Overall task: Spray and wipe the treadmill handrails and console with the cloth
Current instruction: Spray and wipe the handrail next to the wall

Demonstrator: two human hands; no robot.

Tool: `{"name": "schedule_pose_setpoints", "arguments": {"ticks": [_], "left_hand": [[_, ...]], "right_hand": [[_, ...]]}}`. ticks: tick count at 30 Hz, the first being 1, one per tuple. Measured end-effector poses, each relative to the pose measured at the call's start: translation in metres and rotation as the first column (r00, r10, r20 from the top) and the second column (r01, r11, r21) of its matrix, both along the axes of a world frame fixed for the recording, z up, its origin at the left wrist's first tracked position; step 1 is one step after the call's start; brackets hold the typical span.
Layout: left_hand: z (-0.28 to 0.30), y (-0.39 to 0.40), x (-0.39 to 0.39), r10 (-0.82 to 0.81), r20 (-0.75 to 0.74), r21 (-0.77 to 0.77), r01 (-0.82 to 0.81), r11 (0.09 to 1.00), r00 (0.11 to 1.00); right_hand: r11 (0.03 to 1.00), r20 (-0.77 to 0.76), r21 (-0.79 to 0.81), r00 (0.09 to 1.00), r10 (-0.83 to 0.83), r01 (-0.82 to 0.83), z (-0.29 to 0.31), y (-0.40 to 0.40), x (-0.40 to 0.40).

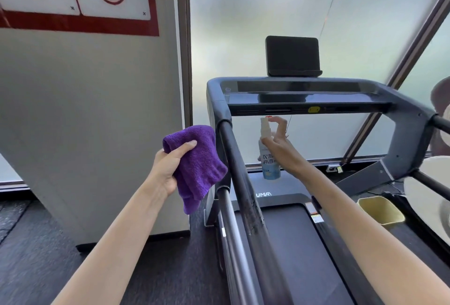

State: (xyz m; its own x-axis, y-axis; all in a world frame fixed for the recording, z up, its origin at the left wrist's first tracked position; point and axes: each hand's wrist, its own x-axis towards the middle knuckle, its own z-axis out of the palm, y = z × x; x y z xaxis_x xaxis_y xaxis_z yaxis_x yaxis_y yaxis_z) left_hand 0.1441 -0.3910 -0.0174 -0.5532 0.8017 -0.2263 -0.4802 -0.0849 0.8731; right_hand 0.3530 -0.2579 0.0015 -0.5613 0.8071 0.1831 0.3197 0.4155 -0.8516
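My left hand (168,165) grips a bunched purple cloth (198,163), held just left of the treadmill's left handrail (241,182). The black rail runs from the console frame down toward me. My right hand (280,142) holds a white spray bottle (269,161) upright to the right of that rail, with a finger over the nozzle at its top. The dark console (304,96) spans the frame above the bottle, and a black screen (292,56) stands on it. The right handrail (440,122) shows at the right edge.
A grey wall panel (97,122) with a red-bordered sign stands close on the left. Frosted glass lies behind the treadmill. The black belt (299,243) runs below the rails. A yellow bin (379,209) sits on the floor to the right, beside a white object at the frame's edge.
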Motion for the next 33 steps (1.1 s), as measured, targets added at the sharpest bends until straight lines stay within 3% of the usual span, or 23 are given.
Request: {"name": "schedule_pose_setpoints", "arguments": {"ticks": [5, 9, 17, 25, 33], "left_hand": [[-0.002, -0.001, -0.003, 0.008, 0.013, -0.014, -0.007, 1.000, 1.000], [0.000, 0.000, -0.006, 0.008, 0.011, -0.013, -0.008, 1.000, 1.000], [0.008, 0.008, -0.004, 0.000, -0.008, 0.016, 0.000, 1.000, 1.000], [0.002, 0.015, -0.006, 0.005, -0.015, -0.007, -0.005, 1.000, 1.000], [-0.013, 0.020, -0.015, 0.028, 0.008, -0.050, -0.027, 0.998, 1.000]], "right_hand": [[0.984, -0.118, 0.153, 0.990, -0.071, 0.089, -0.006, 0.002, 0.002], [0.982, -0.201, 0.179, 0.979, -0.025, 0.062, -0.011, 0.005, -0.001], [0.971, -0.064, 0.238, 0.998, -0.015, 0.030, -0.013, 0.013, -0.003], [0.973, -0.057, 0.230, 0.998, -0.018, 0.031, -0.019, 0.019, -0.009], [0.960, 0.156, 0.276, 0.988, 0.004, -0.048, -0.017, 0.027, 0.002]]}}
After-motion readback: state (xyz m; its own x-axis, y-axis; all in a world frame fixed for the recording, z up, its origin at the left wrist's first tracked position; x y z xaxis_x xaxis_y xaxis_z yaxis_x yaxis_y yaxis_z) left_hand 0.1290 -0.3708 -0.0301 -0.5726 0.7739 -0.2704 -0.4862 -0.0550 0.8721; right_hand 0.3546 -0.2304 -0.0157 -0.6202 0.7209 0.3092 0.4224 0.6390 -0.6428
